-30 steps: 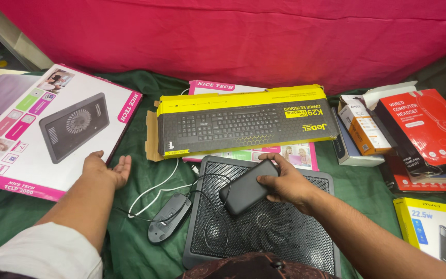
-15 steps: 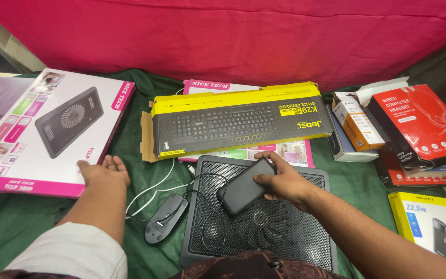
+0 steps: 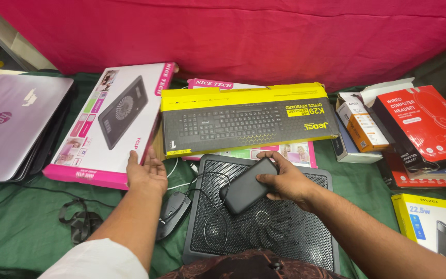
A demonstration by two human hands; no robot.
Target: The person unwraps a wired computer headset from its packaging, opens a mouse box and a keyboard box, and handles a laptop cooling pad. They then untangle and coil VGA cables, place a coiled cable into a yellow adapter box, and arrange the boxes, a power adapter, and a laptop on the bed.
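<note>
Head view: R hand [image 3: 290, 182] grips black slab [image 3: 248, 186] over mesh pad [image 3: 264, 227]; L hand [image 3: 147, 172], fingers open, touches pink box [image 3: 109, 124] at 10 o'clock; yellow box [image 3: 246, 120] at 12.

The closed laptop [image 3: 14, 129] runs off the left edge, and the box with a power bank pictured on it [image 3: 434, 227] is cut by the right and bottom edges. A second pink box [image 3: 223, 85] lies mostly hidden under the yellow keyboard box [image 3: 243, 120]. The cooling pad [image 3: 264, 227] is partly covered by the right hand [image 3: 287, 181] and dark cloth at the bottom.
</note>
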